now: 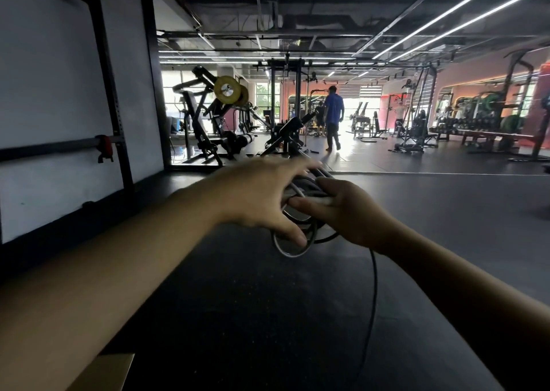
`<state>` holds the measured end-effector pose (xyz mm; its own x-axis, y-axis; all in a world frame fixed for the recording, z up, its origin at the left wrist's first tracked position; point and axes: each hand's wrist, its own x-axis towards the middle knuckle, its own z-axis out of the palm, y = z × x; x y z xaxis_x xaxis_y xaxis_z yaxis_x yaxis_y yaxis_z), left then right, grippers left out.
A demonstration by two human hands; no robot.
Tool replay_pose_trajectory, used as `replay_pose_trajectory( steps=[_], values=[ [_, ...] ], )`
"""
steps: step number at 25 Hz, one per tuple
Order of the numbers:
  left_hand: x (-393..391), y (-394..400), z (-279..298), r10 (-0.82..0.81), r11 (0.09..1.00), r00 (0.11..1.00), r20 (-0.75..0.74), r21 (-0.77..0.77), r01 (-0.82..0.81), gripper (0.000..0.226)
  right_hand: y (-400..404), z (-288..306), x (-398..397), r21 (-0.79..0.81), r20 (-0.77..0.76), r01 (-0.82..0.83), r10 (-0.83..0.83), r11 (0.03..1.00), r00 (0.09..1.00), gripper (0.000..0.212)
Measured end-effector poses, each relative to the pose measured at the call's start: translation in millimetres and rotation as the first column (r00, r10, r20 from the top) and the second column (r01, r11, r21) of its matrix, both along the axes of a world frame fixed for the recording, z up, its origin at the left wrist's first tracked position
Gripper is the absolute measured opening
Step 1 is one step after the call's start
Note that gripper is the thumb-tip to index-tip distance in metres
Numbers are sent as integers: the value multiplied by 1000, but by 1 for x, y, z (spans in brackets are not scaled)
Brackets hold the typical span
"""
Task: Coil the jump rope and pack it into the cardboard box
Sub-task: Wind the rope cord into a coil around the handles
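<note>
My right hand [348,212] grips the jump rope [300,209] coils; my left hand [262,194] spreads open over them, thumb underneath, one strand hanging below.

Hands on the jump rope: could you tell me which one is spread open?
The left hand: its fingers are splayed, while the right hand is closed around the coil.

Left hand [262,194] fingers [300,167] motion-blurred, covering part of the jump rope [300,191] coil. Rope handles hidden between both hands. Loose rope end runs off the bottom edge. Cardboard box [104,372] cut off there, only a corner showing.
</note>
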<state>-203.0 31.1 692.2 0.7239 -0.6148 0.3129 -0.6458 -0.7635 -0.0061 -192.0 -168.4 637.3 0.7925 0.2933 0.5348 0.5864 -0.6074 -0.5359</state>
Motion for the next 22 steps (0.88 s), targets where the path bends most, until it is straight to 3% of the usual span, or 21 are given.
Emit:
replay_pose_trajectory(
  steps=[2, 4, 6, 10, 12, 14, 16, 18, 22],
  values=[
    [7, -15, 1, -4, 1000, 995, -104, 22, 7, 102, -2, 8, 1, -93, -31, -33, 30, 995, 999, 29],
    [17, -20, -1, -13, 1000, 983, -181, -25, 8, 75, -3, 12, 0, -172, -36, -36, 30, 985, 999, 34],
    [23, -19, -3, -17, 998, 969, -246, -65, 1, 52, -7, 10, -1, -175, -71, -38, 26, 984, 997, 43],
    [27, -19, -12, -38, 987, 953, -301, -161, -11, 39, -11, 7, -5, -126, -25, -40, 38, 991, 999, 54],
    [28, -13, -15, -38, 977, 963, -266, -212, -20, 35, -18, 7, -6, -21, -61, -17, 16, 1000, 998, 62],
    [30, -3, -18, -97, 915, 942, -323, -400, -43, 33, -31, 5, -6, 179, -201, -22, 58, 984, 978, 63],
    [29, 0, -22, -256, 714, 872, -416, -690, -119, 30, -40, 0, -6, 329, -269, -6, 99, 944, 958, 64],
    [28, -8, -28, -384, 453, 835, -393, -869, -201, 24, -32, -10, -8, 455, -272, -1, 140, 890, 952, 70],
    [23, -44, -44, -355, 19, 882, -310, -946, -324, 24, 11, -24, -15, 679, -264, -74, 337, 730, 904, 89]
  ],
)
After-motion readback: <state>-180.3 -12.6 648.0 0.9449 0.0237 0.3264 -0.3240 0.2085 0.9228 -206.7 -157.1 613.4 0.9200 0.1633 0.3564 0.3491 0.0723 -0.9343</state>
